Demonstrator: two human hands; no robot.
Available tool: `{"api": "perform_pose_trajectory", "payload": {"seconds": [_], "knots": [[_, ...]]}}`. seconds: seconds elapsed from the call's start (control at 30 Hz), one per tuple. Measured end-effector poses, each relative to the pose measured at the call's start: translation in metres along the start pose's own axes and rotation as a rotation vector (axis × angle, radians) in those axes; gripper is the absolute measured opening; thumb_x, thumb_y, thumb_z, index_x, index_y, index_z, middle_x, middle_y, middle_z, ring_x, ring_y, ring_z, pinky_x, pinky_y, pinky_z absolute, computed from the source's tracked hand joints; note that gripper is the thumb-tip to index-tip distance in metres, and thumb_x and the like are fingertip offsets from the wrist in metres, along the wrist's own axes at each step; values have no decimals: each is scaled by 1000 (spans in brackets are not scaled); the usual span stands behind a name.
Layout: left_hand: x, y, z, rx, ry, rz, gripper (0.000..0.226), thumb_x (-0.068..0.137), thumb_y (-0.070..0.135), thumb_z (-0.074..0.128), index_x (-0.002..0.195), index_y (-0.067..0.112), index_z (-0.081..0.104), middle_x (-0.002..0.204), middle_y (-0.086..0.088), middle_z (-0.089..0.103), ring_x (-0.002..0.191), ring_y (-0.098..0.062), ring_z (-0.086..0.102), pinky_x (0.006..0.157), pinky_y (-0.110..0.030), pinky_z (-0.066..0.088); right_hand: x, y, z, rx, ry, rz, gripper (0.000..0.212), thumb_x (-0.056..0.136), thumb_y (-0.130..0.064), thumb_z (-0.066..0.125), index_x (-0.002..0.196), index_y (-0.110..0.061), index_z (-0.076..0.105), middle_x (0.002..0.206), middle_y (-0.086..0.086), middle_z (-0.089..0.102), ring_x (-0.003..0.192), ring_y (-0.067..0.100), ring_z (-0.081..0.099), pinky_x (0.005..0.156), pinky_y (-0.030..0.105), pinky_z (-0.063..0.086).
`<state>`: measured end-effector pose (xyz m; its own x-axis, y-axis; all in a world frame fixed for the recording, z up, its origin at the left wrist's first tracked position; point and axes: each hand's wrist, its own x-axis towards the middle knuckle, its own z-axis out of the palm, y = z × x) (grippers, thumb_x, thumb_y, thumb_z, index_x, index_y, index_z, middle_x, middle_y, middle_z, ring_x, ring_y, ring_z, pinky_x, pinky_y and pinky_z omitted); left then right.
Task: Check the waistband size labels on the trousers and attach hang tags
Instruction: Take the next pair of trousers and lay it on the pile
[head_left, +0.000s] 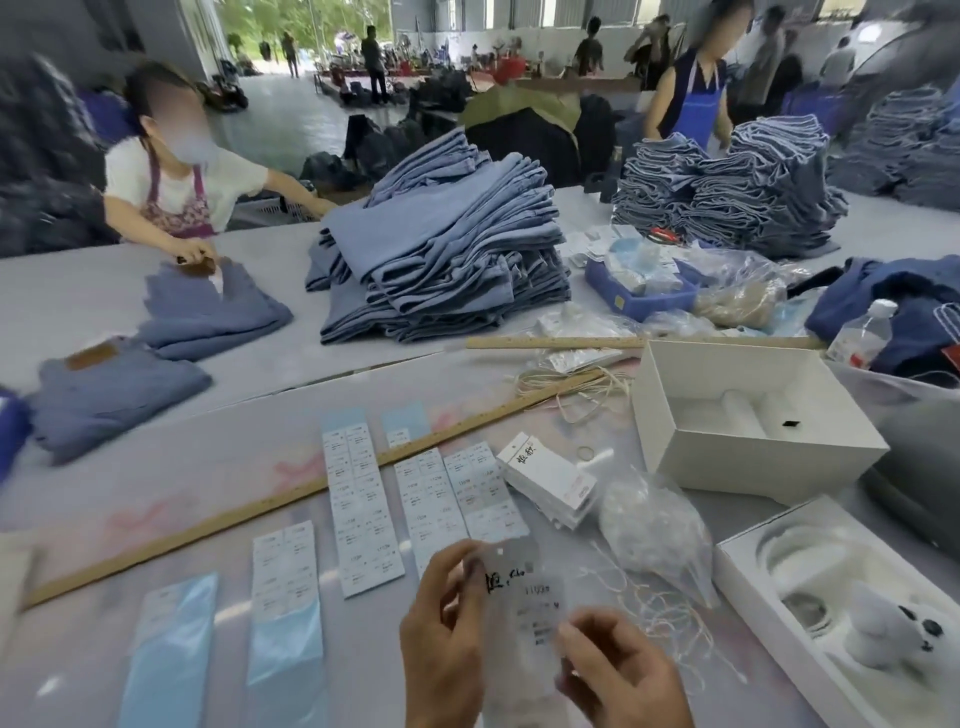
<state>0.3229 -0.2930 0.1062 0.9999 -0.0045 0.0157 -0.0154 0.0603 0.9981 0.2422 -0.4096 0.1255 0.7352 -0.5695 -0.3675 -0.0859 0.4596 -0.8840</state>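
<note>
A white hang tag (524, 603) with black printing is held upright near the table's front edge, blurred by motion. My left hand (447, 639) pinches its left edge and my right hand (618, 670) pinches its lower right corner. Several strips of size stickers (363, 509) lie in rows on the table ahead of my hands. A stack of white hang tags (550, 480) rests to the right of the strips. Loose pale strings (660, 613) lie right of my hands. Folded blue trousers (447, 249) are piled high at the table's middle.
A long wooden ruler (291, 499) crosses the table diagonally. An open white box (748, 415) and a tray with a plush toy (883, 629) sit at right, beside a clear plastic bag (654, 530). A person (176, 176) folds trousers (208, 306) at far left.
</note>
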Motion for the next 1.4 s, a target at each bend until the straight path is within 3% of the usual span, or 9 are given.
{"api": "perform_pose_trajectory", "payload": {"seconds": [0.17, 0.27, 0.37, 0.5, 0.6, 0.83, 1.17, 1.3, 1.4], "knots": [[-29, 42, -53, -17, 32, 25, 21, 88, 33, 62, 102, 48, 66, 80, -2, 78, 64, -16, 73, 56, -21, 54, -49, 4, 35, -34, -125, 62, 33, 84, 17, 66, 58, -3, 71, 57, 19, 61, 44, 17, 57, 58, 34, 50], [-43, 55, -80, -17, -84, 16, 43, 90, 27, 63, 125, 47, 50, 90, 0, 80, 76, -15, 76, 65, -21, 57, -66, 6, 50, 35, -143, 58, 32, 81, 18, 65, 58, -3, 70, 57, 17, 60, 45, 14, 57, 49, 28, 54], [-62, 54, -99, -21, -204, -25, 55, 94, 9, 65, 137, 32, 40, 102, -1, 79, 94, -20, 76, 79, -28, 60, -82, 7, 61, 97, -212, 67, 6, 67, 1, 70, 65, -4, 68, 67, 19, 64, 54, 17, 62, 53, 25, 55], [-74, 54, -120, -119, -15, -78, 26, 84, 19, 69, 110, 22, 68, 95, -7, 80, 90, -28, 77, 73, -32, 62, -91, 14, 64, 45, -274, 70, 19, 60, -11, 74, 74, -2, 66, 77, 22, 63, 73, 28, 59, 67, 36, 52], [-74, 57, -127, -155, 30, -72, 19, 86, 24, 67, 99, 33, 77, 95, -5, 79, 88, -21, 77, 71, -28, 62, -97, 18, 65, -47, -344, 52, 15, 61, -19, 78, 71, -10, 71, 83, 22, 69, 80, 31, 62, 73, 37, 54], [-75, 56, -131, -161, 14, -58, 20, 95, 32, 60, 106, 37, 76, 102, 0, 78, 93, -19, 76, 70, -30, 62, -106, 28, 64, -136, -358, 30, 12, 67, -26, 79, 74, -17, 75, 79, 9, 71, 67, 11, 61, 60, 18, 52], [-83, 56, -126, -182, -79, -62, 32, 89, 45, 66, 119, 35, 73, 106, -1, 78, 99, -20, 75, 75, -25, 60, -105, 38, 59, -135, -294, 32, 5, 73, -18, 79, 74, -16, 75, 69, 6, 62, 59, 8, 52, 55, 16, 48], [-88, 55, -124, -169, -122, -58, 49, 78, 37, 80, 126, 28, 71, 105, -4, 79, 101, -21, 75, 80, -24, 59, -104, 42, 57, -125, -261, 22, 10, 67, -22, 82, 71, -16, 75, 63, 2, 57, 56, 9, 48, 53, 16, 47], [-91, 54, -120, -160, -151, -31, 39, 83, 25, 79, 121, 17, 71, 104, -5, 79, 98, -22, 76, 76, -25, 60, -104, 43, 54, -102, -255, 38, 11, 68, -20, 83, 71, -15, 74, 61, 2, 53, 55, 8, 47, 53, 17, 47]]}}
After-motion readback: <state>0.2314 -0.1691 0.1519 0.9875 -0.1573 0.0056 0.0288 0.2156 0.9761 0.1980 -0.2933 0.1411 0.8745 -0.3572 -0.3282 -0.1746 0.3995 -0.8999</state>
